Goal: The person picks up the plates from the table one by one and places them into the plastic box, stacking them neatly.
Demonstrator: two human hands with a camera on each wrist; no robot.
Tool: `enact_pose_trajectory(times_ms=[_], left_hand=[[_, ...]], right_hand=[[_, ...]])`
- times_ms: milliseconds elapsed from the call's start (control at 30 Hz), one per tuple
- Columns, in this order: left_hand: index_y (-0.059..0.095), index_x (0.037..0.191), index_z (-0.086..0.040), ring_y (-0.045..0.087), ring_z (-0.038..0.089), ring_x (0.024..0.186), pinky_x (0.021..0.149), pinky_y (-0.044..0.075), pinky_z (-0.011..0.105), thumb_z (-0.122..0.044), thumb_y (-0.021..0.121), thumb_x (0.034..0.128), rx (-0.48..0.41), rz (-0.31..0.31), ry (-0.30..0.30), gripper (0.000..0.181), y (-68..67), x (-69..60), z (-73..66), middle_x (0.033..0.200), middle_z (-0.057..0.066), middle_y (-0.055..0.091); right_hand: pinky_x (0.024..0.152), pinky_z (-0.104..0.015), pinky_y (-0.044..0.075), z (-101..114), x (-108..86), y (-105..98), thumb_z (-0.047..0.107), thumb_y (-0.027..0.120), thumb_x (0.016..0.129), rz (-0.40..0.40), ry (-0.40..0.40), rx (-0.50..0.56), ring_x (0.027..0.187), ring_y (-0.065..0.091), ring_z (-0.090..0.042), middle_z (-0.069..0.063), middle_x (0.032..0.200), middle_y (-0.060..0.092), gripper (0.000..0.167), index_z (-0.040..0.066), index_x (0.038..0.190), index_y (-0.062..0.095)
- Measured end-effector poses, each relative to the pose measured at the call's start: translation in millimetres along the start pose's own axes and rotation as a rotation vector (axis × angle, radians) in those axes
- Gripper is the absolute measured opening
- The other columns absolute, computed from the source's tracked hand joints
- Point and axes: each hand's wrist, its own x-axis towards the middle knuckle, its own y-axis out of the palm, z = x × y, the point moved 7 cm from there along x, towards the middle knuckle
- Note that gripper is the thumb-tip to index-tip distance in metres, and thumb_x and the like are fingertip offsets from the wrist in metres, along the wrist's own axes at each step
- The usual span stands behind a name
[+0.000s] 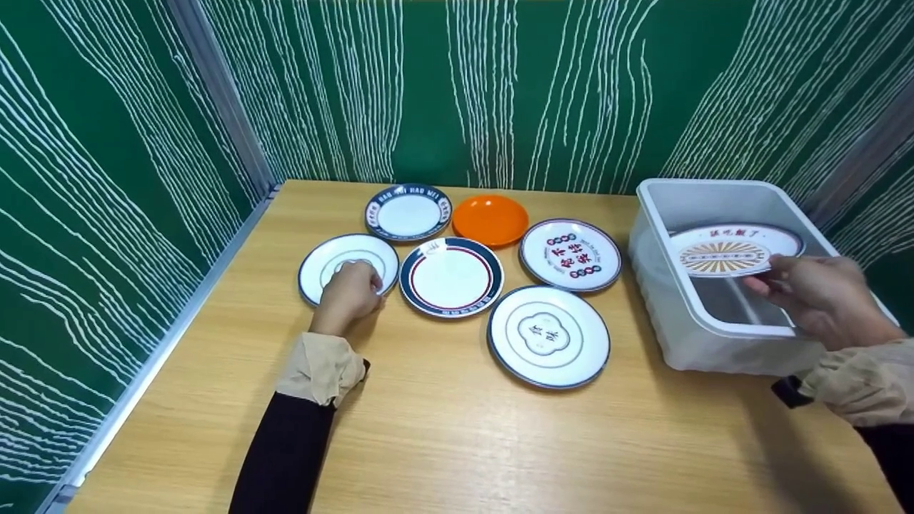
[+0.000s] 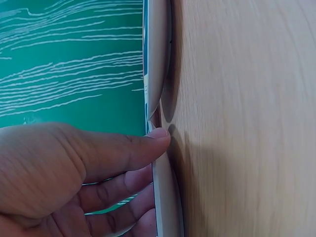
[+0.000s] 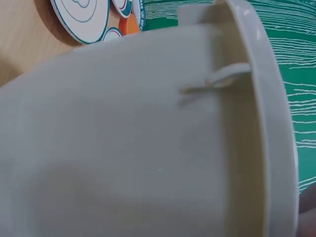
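A booth-like workspace: flat green panels with wavy white lines stand from nine through twelve to three o'clock around the light-brown wooden tabletop.

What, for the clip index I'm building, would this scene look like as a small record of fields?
Surface: wooden table
Container: whitish, open-topped, at the table's right
Left hand: pinches the rim of the leftmost plate
Right hand: holds the sunburst plate by its edge, at the container's opening
Plates outside container: six, counting the leftmost
Plain plate: the orange plate, in the back row
Plate nearest the viewer: the flower-emblem plate
Backdrop: green panels with white wavy lines
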Motion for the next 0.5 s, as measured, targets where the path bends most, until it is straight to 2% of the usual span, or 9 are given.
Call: enact_pose_trajectory(times_ms=[100, 167, 233, 333, 500], left_hand=[[0.072, 0.098, -0.005, 0.062, 0.029, 0.091, 0.085, 0.055, 0.044, -0.009, 0.077, 0.0865, 0.001, 0.005, -0.002, 0.013, 0.0, -0.2, 0.9, 0.099, 0.011, 0.067], [0.072, 0.098, -0.005, 0.062, 0.028, 0.092, 0.085, 0.056, 0.044, -0.010, 0.077, 0.0873, 0.010, 0.005, -0.002, 0.012, 0.2, -0.4, 1.0, 0.100, 0.011, 0.067], [0.072, 0.097, -0.006, 0.062, 0.028, 0.093, 0.085, 0.056, 0.044, -0.011, 0.077, 0.0873, 0.017, 0.003, -0.003, 0.012, -0.1, -0.7, 1.1, 0.100, 0.010, 0.067], [0.072, 0.096, -0.007, 0.062, 0.027, 0.093, 0.084, 0.055, 0.044, -0.014, 0.078, 0.0870, 0.030, -0.002, -0.010, 0.013, -1.4, -0.9, 0.9, 0.099, 0.009, 0.066], [0.070, 0.096, -0.007, 0.061, 0.027, 0.092, 0.082, 0.054, 0.043, -0.014, 0.079, 0.0872, 0.013, 0.008, -0.028, 0.014, -2.0, -0.1, 1.3, 0.098, 0.009, 0.065]], right_hand=[[0.085, -0.025, 0.061, -3.0, 3.9, -0.6, 0.002, 0.038, 0.106, -0.021, 0.048, -0.061, 0.077, 0.070, -0.013, -0.004, 0.077, 0.064, 0.065, 0.020, 0.162, 0.012], [0.083, -0.026, 0.062, -3.8, 6.1, -1.4, -0.004, 0.038, 0.104, -0.013, 0.059, -0.071, 0.077, 0.069, -0.013, -0.004, 0.078, 0.063, 0.071, 0.028, 0.162, 0.013], [0.082, -0.027, 0.062, -5.2, 7.9, -1.9, -0.008, 0.037, 0.102, 0.005, 0.064, -0.063, 0.076, 0.069, -0.014, -0.005, 0.078, 0.064, 0.065, 0.032, 0.152, 0.028], [0.081, -0.029, 0.063, -6.8, 10.2, -1.8, -0.013, 0.036, 0.099, 0.058, 0.065, -0.040, 0.077, 0.068, -0.016, -0.007, 0.080, 0.064, 0.045, 0.024, 0.125, 0.038], [0.081, -0.029, 0.063, -7.4, 12.6, -2.1, -0.012, 0.038, 0.100, 0.057, 0.084, -0.076, 0.074, 0.067, -0.016, -0.006, 0.079, 0.063, 0.039, 0.024, 0.116, 0.037]])
